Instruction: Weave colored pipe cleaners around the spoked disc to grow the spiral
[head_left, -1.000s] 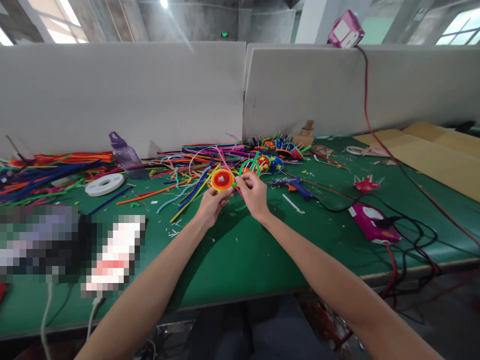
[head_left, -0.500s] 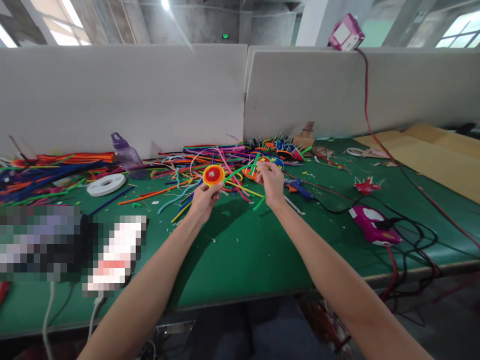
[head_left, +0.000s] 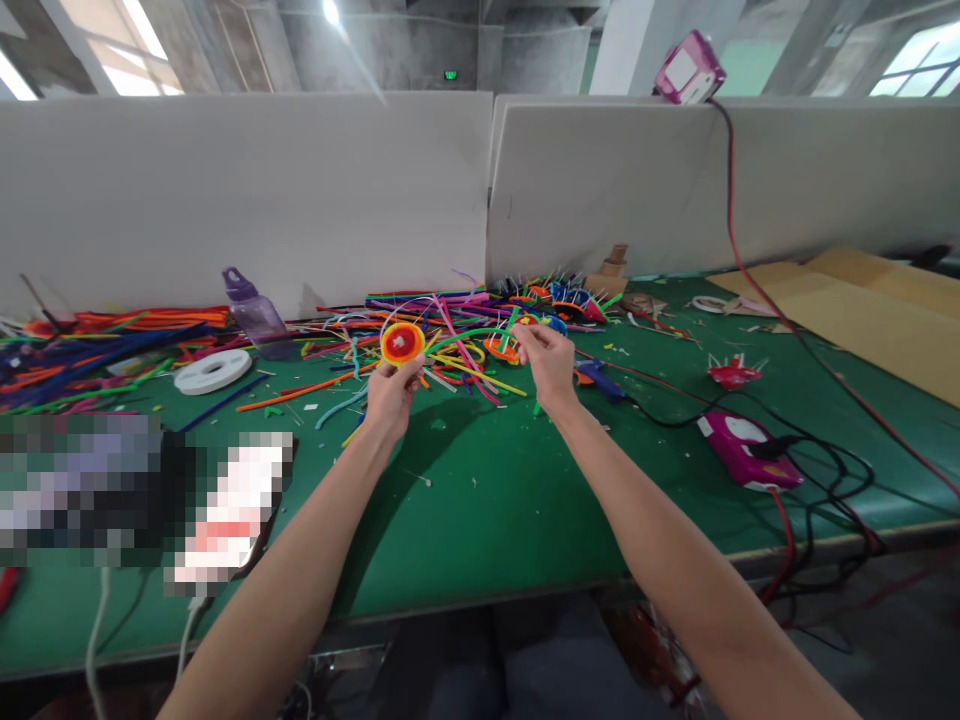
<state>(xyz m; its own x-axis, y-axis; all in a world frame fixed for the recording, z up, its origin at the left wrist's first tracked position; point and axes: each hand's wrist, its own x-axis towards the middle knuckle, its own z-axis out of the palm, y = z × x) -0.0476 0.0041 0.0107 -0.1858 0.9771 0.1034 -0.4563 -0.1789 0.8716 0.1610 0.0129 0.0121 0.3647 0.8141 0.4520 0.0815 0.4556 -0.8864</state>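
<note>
My left hand pinches a round coil of pipe cleaner, red inside with a yellow-orange rim and a pale spot at its middle. A green pipe cleaner stretches from the coil's right side across to my right hand, whose thumb and fingertips are closed on it. Both hands are raised over the green table. Behind and beneath them lies a loose heap of pipe cleaners in many colours. Just right of my right hand rests a blue glue gun.
A purple bottle and a white tape roll stand left. Pixelated items, one like a phone, lie front left. A magenta box with tangled cables, a red spiky piece and brown cardboard are right. White panels rise behind.
My left hand has moved left with the coil, and my right hand slightly right. The green pipe cleaner now spans a wider gap between them.
</note>
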